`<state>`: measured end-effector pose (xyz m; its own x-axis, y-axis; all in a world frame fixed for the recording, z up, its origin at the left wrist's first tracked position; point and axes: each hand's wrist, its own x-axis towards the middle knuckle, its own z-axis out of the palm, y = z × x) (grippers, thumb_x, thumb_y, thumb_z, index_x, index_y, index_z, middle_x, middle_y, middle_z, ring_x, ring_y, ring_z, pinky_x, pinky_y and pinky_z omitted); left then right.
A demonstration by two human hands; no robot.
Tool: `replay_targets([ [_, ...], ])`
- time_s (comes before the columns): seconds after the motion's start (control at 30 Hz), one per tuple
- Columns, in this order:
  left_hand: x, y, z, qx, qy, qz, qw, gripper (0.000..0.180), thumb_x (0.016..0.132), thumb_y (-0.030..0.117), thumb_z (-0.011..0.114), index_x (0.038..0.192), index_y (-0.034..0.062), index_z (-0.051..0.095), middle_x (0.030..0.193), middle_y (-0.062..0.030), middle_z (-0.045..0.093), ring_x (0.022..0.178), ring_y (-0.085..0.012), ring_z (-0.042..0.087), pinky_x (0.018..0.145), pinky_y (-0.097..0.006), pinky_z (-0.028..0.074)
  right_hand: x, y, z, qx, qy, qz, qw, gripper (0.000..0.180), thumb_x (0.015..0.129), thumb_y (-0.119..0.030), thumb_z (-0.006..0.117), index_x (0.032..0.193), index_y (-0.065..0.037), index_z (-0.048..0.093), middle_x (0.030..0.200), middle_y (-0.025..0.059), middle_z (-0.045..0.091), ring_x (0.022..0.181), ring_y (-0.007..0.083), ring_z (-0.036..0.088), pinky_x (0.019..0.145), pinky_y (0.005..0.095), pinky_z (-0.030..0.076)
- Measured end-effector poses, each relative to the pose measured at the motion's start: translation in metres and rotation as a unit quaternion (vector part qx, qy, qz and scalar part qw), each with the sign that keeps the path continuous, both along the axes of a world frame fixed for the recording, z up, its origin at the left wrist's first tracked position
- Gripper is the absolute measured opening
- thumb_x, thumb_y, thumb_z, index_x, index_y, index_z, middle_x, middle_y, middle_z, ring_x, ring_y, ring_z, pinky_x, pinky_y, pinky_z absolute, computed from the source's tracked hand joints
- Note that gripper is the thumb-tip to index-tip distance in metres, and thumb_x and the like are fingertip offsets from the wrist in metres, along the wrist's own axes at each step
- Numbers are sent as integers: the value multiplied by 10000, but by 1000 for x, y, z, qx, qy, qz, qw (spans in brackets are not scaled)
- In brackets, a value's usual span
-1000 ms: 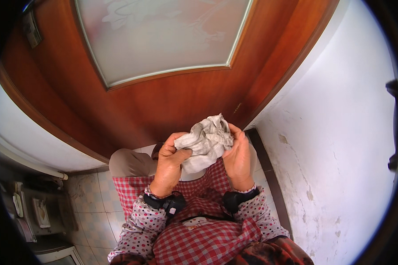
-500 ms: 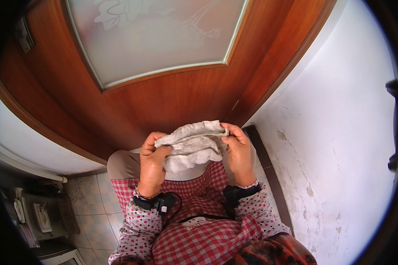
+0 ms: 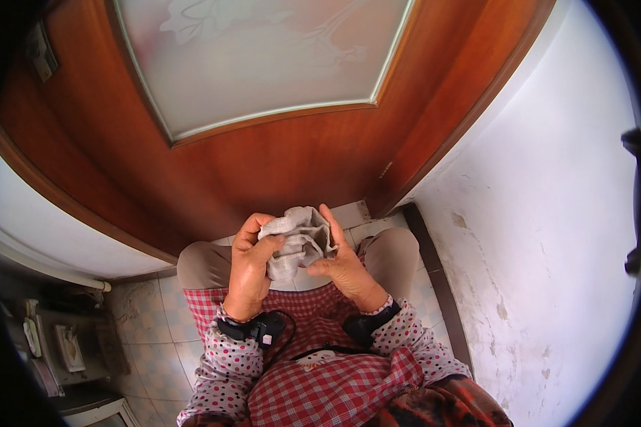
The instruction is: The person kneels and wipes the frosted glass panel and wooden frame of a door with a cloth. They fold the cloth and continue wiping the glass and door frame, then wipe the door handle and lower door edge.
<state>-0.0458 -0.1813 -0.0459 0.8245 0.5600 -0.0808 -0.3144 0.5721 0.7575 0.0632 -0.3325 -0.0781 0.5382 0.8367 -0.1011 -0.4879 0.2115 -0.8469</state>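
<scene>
A crumpled greyish-white cloth (image 3: 292, 245) is bunched in soft folds in front of my lap. My left hand (image 3: 251, 260) grips its left side, thumb over the front and fingers behind. At the cloth's right side is my right hand (image 3: 345, 267), with its index finger extended up along the edge and its thumb at the lower edge. The cloth lies between that thumb and fingers; the other right fingers are partly hidden behind it.
Ahead stands a brown wooden door (image 3: 263, 171) with a frosted glass panel (image 3: 263, 64). A white wall (image 3: 534, 235) with peeling patches is close on the right. Shelves with small items (image 3: 68, 349) stand at the lower left on a tiled floor (image 3: 146, 313). A red checked apron (image 3: 313, 388) covers my lap.
My right hand has moved left toward my left hand. The cloth, stretched wide between both hands before, is now gathered into a narrower bunch.
</scene>
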Motion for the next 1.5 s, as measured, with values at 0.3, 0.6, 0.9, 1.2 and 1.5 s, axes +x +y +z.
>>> replay_targets([
  [0.3,-2,25,-30,-13,45,36,998,115,921,-13,609,1020,42,630,956,-27,680,842,-100,630,780,-257,511,30,-21,-11,-83,-235,-67,966,378,796,143,666,1117,-53,709,1128,43,617,1044,136,591,783,236,542],
  [0.6,2,21,-56,-74,43,19,996,137,931,22,618,1064,57,622,1020,-32,681,971,-138,628,906,-302,502,40,-29,10,-102,-318,-134,933,409,787,130,662,1161,-32,691,1178,37,574,1003,129,584,847,245,501],
  [0.9,5,7,-47,258,141,-46,955,467,792,-55,742,1209,50,560,1169,-25,566,1080,-140,556,981,-279,442,43,-25,-3,-140,-139,-99,975,695,816,35,722,1465,-109,520,1167,65,612,911,128,637,667,272,554],
  [1.2,10,8,-55,336,121,42,933,315,780,-98,682,1067,17,624,991,-37,551,935,-139,568,853,-257,458,48,-26,-33,-162,-53,-102,980,508,799,33,758,1262,-77,581,1087,27,663,940,137,647,707,287,554],
  [1.5,35,-38,-24,524,160,175,818,359,763,-44,753,1101,19,650,1032,-155,586,921,-339,631,767,-395,536,31,0,-22,-171,-360,-186,898,463,816,39,735,1233,-64,560,1151,29,605,972,140,615,821,263,526],
])
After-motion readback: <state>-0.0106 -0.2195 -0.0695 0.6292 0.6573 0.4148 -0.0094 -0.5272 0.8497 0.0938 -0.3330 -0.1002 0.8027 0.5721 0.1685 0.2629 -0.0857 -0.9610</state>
